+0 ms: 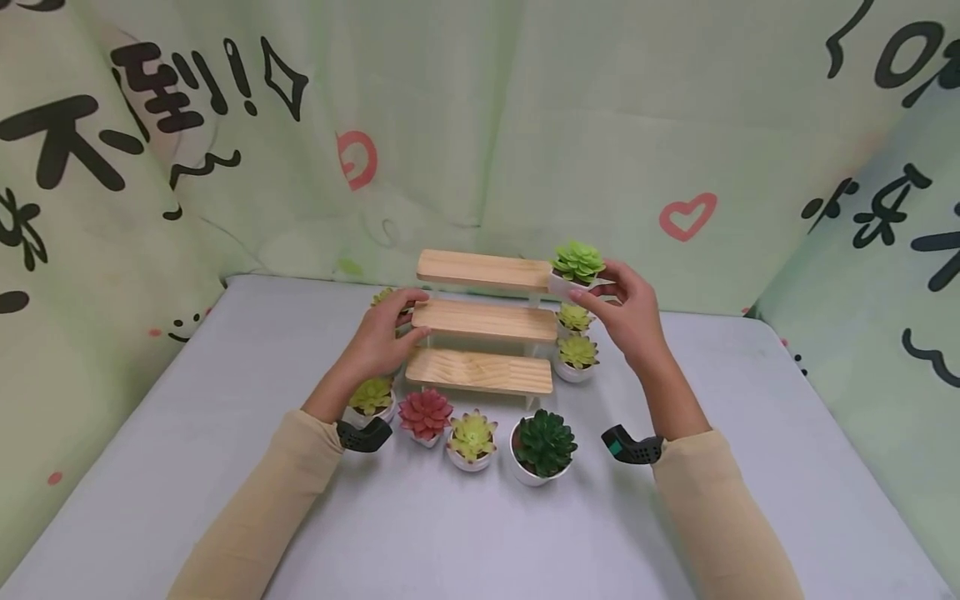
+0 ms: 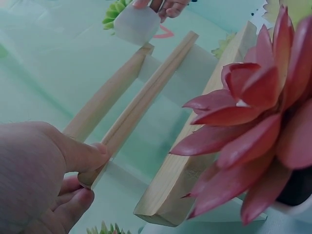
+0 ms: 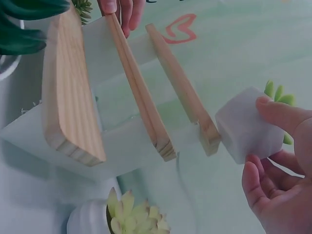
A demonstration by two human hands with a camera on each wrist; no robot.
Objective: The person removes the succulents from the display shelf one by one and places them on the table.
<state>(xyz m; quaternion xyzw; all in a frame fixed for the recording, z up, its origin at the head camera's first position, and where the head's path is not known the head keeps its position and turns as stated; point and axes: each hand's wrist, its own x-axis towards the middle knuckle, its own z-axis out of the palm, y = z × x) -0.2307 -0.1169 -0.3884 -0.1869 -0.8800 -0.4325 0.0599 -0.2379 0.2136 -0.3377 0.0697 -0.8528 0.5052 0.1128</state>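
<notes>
A three-tier wooden stand with a top board (image 1: 480,271), a middle board (image 1: 483,321) and a bottom board (image 1: 480,372) stands on the table. My left hand (image 1: 382,333) pinches the left end of the middle board, thumb on one side and fingers on the other in the left wrist view. At the right end of the top board, my right hand (image 1: 626,308) holds a bright green potted succulent (image 1: 578,263) by its white pot (image 3: 251,126). The pot is close against the board's end; whether it bears on the board I cannot tell.
On the white table (image 1: 480,542), a red succulent (image 1: 425,414), a yellow-green succulent (image 1: 472,436) and a dark green succulent (image 1: 545,446) stand before the stand. More pots, including a yellow-green succulent (image 1: 577,352), flank it. A printed curtain (image 1: 585,150) hangs behind.
</notes>
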